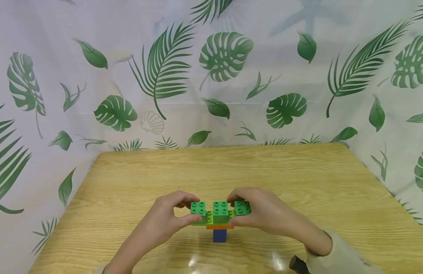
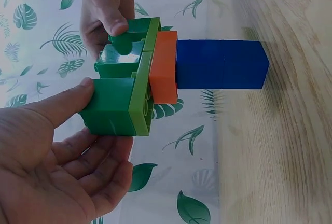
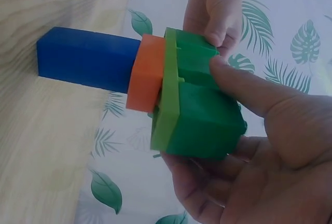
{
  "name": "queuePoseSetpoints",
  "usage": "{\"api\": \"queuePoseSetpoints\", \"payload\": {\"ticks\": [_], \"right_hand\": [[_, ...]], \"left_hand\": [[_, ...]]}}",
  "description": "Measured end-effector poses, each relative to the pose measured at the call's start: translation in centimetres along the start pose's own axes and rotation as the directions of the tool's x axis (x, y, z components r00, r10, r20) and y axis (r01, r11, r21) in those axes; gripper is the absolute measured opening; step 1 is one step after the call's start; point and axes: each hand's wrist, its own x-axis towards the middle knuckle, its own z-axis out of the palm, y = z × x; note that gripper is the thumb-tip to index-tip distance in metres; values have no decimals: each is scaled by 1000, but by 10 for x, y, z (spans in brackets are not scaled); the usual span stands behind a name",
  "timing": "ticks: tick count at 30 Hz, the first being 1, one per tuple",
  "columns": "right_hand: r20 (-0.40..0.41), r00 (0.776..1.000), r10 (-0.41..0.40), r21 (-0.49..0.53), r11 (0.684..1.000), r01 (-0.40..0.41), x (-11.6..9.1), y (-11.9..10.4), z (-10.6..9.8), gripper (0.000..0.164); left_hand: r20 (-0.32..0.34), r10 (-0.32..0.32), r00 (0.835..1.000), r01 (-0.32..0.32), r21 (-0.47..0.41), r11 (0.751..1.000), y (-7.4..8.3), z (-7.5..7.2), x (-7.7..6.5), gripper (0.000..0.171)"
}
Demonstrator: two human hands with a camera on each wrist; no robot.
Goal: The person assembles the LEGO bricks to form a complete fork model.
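A toy-block structure stands upright on the table. Two stacked blue bricks [image 2: 222, 64] form its column, topped by an orange brick [image 2: 165, 68] and a wider light green layer [image 3: 166, 107]. Across the top sit three dark green bricks with gaps between them. My left hand [image 1: 165, 213] pinches the left green brick [image 1: 198, 208] between thumb and fingers. The right green brick [image 1: 242, 207] is gripped the same way by my right hand [image 1: 263, 211], which partly covers it. Between both hands is the middle green brick [image 1: 220, 213].
The wood-grain table [image 1: 146, 175] extends back and to both sides of the structure. Behind it hangs a white curtain [image 1: 184, 129] printed with green leaves. A black cylindrical object [image 1: 298, 264] lies beside the right sleeve, near the front.
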Motion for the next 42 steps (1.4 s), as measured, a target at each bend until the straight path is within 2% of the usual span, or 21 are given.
{"api": "queuePoseSetpoints", "payload": {"ticks": [8, 15, 20, 34, 42], "right_hand": [[-42, 999, -2, 69, 998, 5, -14, 7, -13, 43], [-142, 987, -69, 124, 988, 87, -23, 13, -19, 38], [-184, 979, -90, 142, 983, 117, -26, 19, -17, 33], [-161, 983, -85, 166, 980, 112, -31, 33, -6, 34], [-149, 987, -63, 180, 980, 89, -30, 32, -2, 33]], "left_hand": [[-2, 14, 1000, -14, 5, 1000, 1, -1, 0, 33], [3, 28, 1000, -28, 2, 1000, 2, -2, 0, 33], [10, 30, 1000, -30, -4, 1000, 2, -2, 0, 33], [3, 28, 1000, -28, -10, 1000, 0, -1, 0, 33], [-1, 38, 999, -38, -13, 999, -2, -1, -1, 34]]}}
